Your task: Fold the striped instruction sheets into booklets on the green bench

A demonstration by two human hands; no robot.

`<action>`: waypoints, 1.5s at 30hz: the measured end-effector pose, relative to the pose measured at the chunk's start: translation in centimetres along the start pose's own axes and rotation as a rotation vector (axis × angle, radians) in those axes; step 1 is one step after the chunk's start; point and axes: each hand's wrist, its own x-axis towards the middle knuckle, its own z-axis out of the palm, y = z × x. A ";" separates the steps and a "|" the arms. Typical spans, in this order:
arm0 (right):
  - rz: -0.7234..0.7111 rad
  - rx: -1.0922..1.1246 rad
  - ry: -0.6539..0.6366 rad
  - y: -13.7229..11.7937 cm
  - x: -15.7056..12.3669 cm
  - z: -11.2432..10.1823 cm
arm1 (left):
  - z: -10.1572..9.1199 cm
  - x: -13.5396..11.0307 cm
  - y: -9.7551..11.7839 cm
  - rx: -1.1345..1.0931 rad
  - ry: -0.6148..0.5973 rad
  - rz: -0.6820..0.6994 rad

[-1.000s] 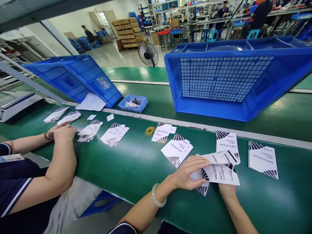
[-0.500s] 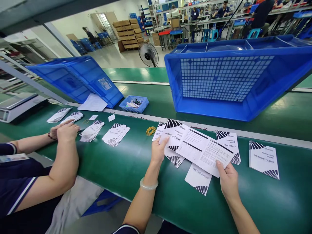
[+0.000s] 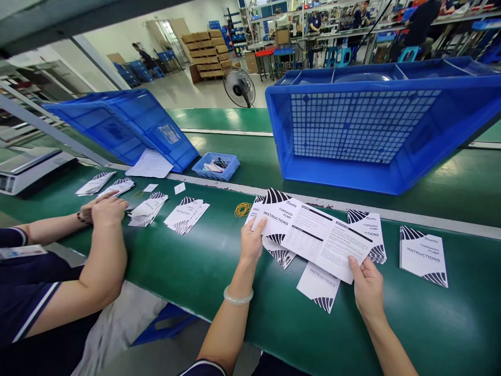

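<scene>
An unfolded instruction leaflet [image 3: 309,232] is stretched between my two hands, its cover panel on the left and printed text panels on the right. My left hand [image 3: 252,241] pinches the cover end, thumb on top. At the other end my right hand [image 3: 365,279] grips the lower right corner between thumb and fingers. Beneath the held sheet, a folded leaflet [image 3: 319,286] lies partly covered. Behind its right end a fanned pile of leaflets [image 3: 370,230] shows. Farther right rests a neat stack of leaflets [image 3: 425,258].
Yellow rubber bands [image 3: 242,210] lie left of my hands. Beyond stand a large blue crate [image 3: 340,175], a small blue basket [image 3: 230,169] and a tilted crate [image 3: 156,125]. A co-worker's hands [image 3: 102,209] are at the left near several leaflet piles [image 3: 186,214] on the green table [image 3: 195,282].
My left hand and the leaflet's cover end have shifted slightly left. My right hand keeps its grip, almost unmoved. The co-worker's hands look the same.
</scene>
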 end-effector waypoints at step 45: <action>-0.506 -1.096 -0.135 2.3 0.1 0.0 | -0.8 -0.7 -2.6 1.320 -0.218 0.232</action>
